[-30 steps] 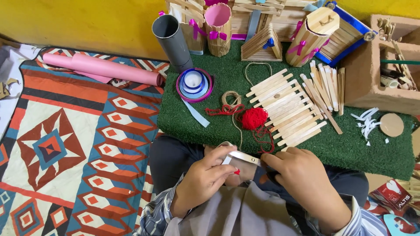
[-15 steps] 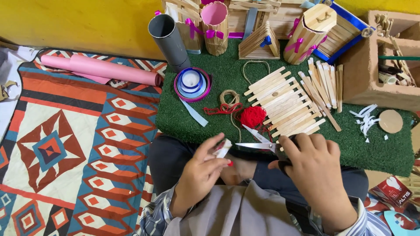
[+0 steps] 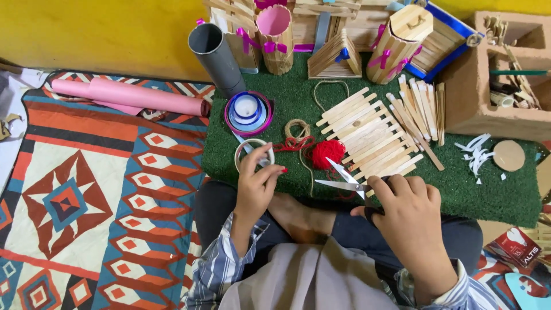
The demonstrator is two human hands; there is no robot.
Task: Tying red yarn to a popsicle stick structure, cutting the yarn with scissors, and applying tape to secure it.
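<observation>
A patterned woven rug in red, blue and cream [image 3: 86,195] covers the floor at far left, well left of the green artificial-grass mat [image 3: 275,166], and a roll of pink paper [image 3: 129,96] lies on the rug just off the mat's upper left corner. A grey plastic tube [image 3: 218,57] leans at that corner, with a stack of blue and white ribbon spools [image 3: 248,112] on the mat just below it.

At the mat's near left edge the left hand [image 3: 255,186] has its grip closed around a pale ring-shaped roll of tape [image 3: 252,155], thumb and fingertips pinching the ring's lower rim, so the roll stands just above the fingers.

A ball of red yarn [image 3: 328,154] rests mid-mat, beside a flat panel of wooden craft sticks [image 3: 370,135].

At the mat's near edge the right hand [image 3: 410,215] is closed on the handles of steel scissors [image 3: 344,182]; the blades stand open, pointing left toward the yarn, tips over the mat.
</observation>
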